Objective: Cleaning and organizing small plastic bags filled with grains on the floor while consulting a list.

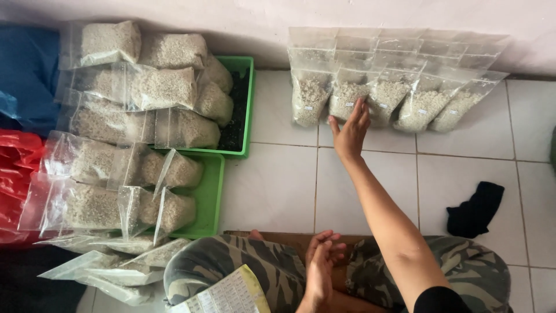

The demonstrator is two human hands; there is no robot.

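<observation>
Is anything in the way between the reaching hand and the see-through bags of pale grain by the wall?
Nothing visible is: the right hand already touches a clear plastic bag of pale grain leaning on the wall.

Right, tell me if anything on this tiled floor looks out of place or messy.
A crumpled black cloth lies alone on the white tiled floor, apart from everything. The clear plastic bags of pale granules are heaped unevenly over the green plastic trays, unlike the neat row against the wall.

White tiled floor: green trays, leaning bags, black cloth.
</observation>
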